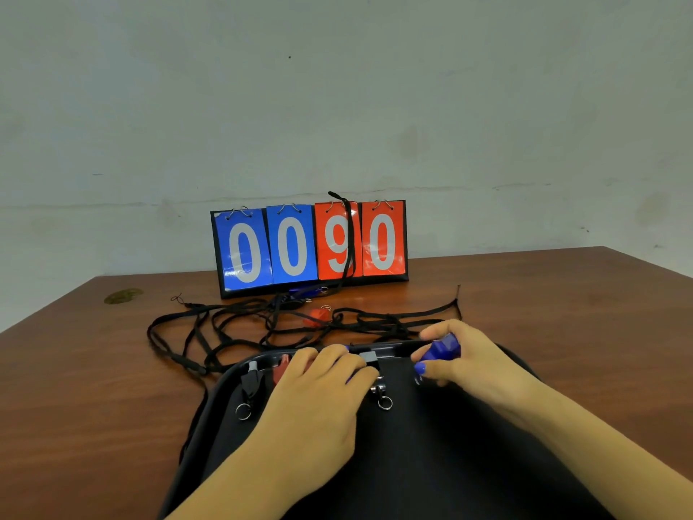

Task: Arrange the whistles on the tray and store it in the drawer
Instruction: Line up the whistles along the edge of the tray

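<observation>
On the brown wooden table (93, 388) we find a black plastic tray (412, 444); our right hand (465, 358) pinches a blue plastic whistle (442, 349), left hand (322, 384) fingers rest flat on the tray's whistles.

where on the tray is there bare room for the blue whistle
Bare room: the tray's near part, below the whistle row. Crowded: its far rim, with whistles and both hands, left hand, right hand holding the blue whistle. Cords clutter the table beyond.

Surface (112, 369): smooth brown wood, dull sheen; tray (412, 444): black plastic, glossy rim; scoreboard cards (292, 245): glossy; lanyards (210, 332): black woven cloth; whistle rings (385, 403): shiny metal.
</observation>
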Tool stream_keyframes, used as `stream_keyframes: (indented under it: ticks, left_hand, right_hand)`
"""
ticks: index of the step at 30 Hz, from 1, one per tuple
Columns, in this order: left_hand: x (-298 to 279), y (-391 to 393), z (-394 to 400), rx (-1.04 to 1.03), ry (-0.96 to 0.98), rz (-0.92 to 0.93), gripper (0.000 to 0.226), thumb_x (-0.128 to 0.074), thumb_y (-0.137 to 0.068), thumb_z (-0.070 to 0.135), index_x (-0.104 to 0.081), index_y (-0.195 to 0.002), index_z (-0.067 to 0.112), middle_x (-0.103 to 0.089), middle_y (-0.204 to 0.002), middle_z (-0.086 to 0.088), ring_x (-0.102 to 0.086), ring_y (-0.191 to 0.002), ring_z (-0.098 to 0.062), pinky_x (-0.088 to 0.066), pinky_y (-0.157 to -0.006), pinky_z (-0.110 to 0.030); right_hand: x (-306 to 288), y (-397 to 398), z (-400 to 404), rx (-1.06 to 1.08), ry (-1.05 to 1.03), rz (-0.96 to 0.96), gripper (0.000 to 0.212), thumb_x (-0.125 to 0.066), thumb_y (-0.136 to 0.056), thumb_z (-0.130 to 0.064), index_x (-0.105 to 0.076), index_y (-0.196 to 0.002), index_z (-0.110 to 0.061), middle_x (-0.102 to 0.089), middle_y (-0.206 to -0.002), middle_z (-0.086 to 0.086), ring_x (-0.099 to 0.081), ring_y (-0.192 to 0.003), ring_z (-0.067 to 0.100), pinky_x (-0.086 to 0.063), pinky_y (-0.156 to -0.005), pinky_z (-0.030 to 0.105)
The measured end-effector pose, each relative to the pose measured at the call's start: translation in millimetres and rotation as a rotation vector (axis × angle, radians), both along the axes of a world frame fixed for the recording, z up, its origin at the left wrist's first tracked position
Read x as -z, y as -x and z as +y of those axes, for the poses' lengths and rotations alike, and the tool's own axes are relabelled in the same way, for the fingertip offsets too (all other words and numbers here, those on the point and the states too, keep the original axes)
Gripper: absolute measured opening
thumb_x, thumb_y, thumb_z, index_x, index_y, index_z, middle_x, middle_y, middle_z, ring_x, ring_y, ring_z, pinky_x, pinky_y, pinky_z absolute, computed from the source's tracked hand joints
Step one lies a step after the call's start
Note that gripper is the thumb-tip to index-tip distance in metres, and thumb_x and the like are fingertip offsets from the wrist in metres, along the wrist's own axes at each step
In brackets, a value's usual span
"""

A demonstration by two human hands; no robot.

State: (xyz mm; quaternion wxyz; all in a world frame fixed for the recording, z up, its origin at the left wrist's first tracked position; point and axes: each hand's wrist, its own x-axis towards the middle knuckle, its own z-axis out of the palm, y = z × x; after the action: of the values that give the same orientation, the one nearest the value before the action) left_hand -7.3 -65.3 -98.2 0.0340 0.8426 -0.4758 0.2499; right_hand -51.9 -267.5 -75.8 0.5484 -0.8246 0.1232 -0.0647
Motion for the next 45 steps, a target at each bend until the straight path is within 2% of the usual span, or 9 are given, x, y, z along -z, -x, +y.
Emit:
stream_keyframes:
  ticks: [6,9,13,16,21,25,28,33,45]
  left_hand:
    - [5,-4,2,0.003,-0.107,0.028,0.051,-0.058,-0.055,0.030,-0.067,-0.105,0.033,-0.068,-0.106,0.015,-0.065,-0.102,-0.012,-0.052,-0.083,-0.033]
    - [8,-6,3,0.013,-0.105,0.015,0.045,-0.044,-0.068,0.031,-0.067,-0.106,0.035,-0.068,-0.108,0.015,-0.064,-0.104,-0.012,-0.052,-0.083,-0.033]
    - [9,-7,3,-0.020,-0.105,0.007,0.049,-0.033,-0.070,0.033,-0.068,-0.104,0.034,-0.068,-0.109,0.014,-0.064,-0.105,-0.013,-0.052,-0.084,-0.035]
    - [8,-8,2,-0.060,-0.082,0.006,0.050,-0.035,-0.071,0.036,-0.066,-0.109,0.031,-0.068,-0.109,0.010,-0.063,-0.106,-0.015,-0.051,-0.086,-0.036]
    - [9,-9,0,-0.097,-0.041,-0.044,0.047,-0.036,-0.074,0.039,-0.065,-0.109,0.026,-0.069,-0.103,0.010,-0.063,-0.105,-0.017,-0.031,-0.090,-0.036]
    - [11,-13,-1,-0.111,-0.055,-0.066,0.050,-0.036,-0.075,0.040,-0.064,-0.114,0.027,-0.068,-0.106,0.014,-0.061,-0.108,-0.015,-0.028,-0.092,-0.040]
    - [11,-16,-1,-0.115,-0.071,-0.066,0.048,-0.035,-0.076,0.041,-0.066,-0.110,0.029,-0.068,-0.105,0.016,-0.062,-0.109,-0.014,-0.027,-0.093,-0.043]
    - [11,-13,-3,-0.116,-0.068,-0.011,0.047,-0.036,-0.075,0.045,-0.064,-0.111,0.032,-0.066,-0.106,0.021,-0.061,-0.108,-0.008,-0.025,-0.094,-0.040]
    - [17,-8,-4,-0.129,-0.081,0.005,0.047,-0.036,-0.076,0.048,-0.065,-0.109,0.032,-0.066,-0.104,0.025,-0.061,-0.104,-0.003,-0.023,-0.095,-0.041]
  right_hand:
    - [0,-1,3,0.057,-0.067,-0.010,0.037,-0.064,-0.085,-0.006,-0.040,-0.110,-0.020,-0.053,-0.103,0.006,-0.064,-0.082,0.017,-0.055,-0.063,0.021]
    - [-1,0,4,0.056,-0.107,-0.017,0.036,-0.067,-0.082,-0.010,-0.040,-0.107,-0.017,-0.056,-0.099,0.011,-0.066,-0.066,0.016,-0.055,-0.052,0.019]
    - [-2,0,5,0.024,0.040,-0.018,0.024,-0.068,-0.081,-0.019,-0.047,-0.093,-0.019,-0.063,-0.084,0.007,-0.062,-0.055,0.011,-0.050,-0.047,0.017]
    - [0,0,7,0.005,0.114,-0.019,0.014,-0.060,-0.088,-0.027,-0.052,-0.098,-0.022,-0.064,-0.082,0.002,-0.059,-0.056,0.010,-0.047,-0.046,0.018]
    - [3,2,6,0.035,0.186,-0.044,0.013,-0.051,-0.093,-0.032,-0.056,-0.104,-0.028,-0.055,-0.061,-0.005,-0.050,-0.042,0.000,-0.037,-0.039,0.011]
    - [3,3,7,0.059,0.220,0.014,0.021,-0.057,-0.089,-0.036,-0.045,-0.101,-0.022,-0.055,-0.065,-0.003,-0.047,-0.044,0.002,-0.033,-0.035,0.009]
    - [6,1,5,0.056,0.225,0.026,0.024,-0.060,-0.087,-0.037,-0.046,-0.097,-0.020,-0.059,-0.065,-0.001,-0.048,-0.038,-0.001,-0.035,-0.037,0.010]
    - [10,-1,4,0.022,0.246,0.014,0.018,-0.060,-0.087,-0.038,-0.047,-0.091,-0.025,-0.064,-0.060,-0.001,-0.055,-0.049,0.003,-0.044,-0.046,0.015]
    - [9,4,7,-0.060,0.364,-0.001,0.012,-0.056,-0.087,-0.039,-0.056,-0.091,-0.028,-0.059,-0.056,-0.003,-0.054,-0.050,0.002,-0.044,-0.053,0.020]
